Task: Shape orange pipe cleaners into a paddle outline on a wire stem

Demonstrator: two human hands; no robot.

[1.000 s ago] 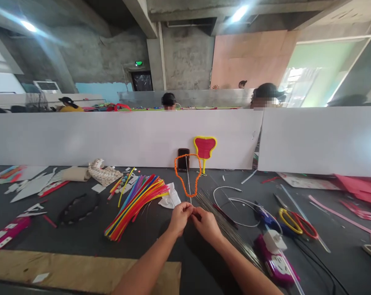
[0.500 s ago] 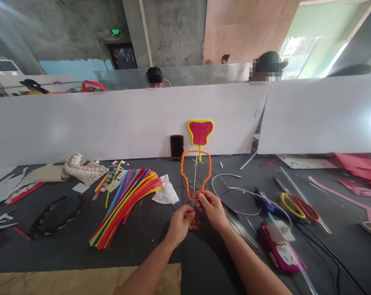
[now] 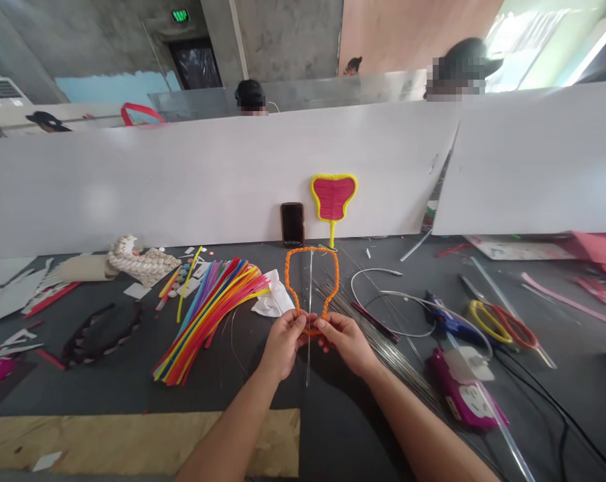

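Observation:
My left hand (image 3: 284, 341) and my right hand (image 3: 343, 340) are closed side by side on the bottom of an orange pipe-cleaner loop (image 3: 333, 281), held upright above the dark table (image 3: 106, 391). A thin metal wire (image 3: 309, 348) runs up through the middle of the loop and hangs below my fingers. To the left of my hands lies a bundle of coloured pipe cleaners (image 3: 212, 311). A white crumpled scrap (image 3: 272, 301) lies between that bundle and the loop. Behind, a pink fan shape with a yellow rim (image 3: 333, 198) leans on the white partition (image 3: 207, 181).
A sheaf of thin wires (image 3: 383, 348), a glue gun (image 3: 450, 325), scissors (image 3: 503, 328), a purple power strip (image 3: 463, 395) and cables lie to the right. A phone (image 3: 292, 224) stands against the partition. Paper cut-outs and a black strip (image 3: 102, 331) lie at the left. Other people sit beyond the partition.
My hands came back together at the bottom of the orange loop, which shifted slightly left. The view has tilted down a little.

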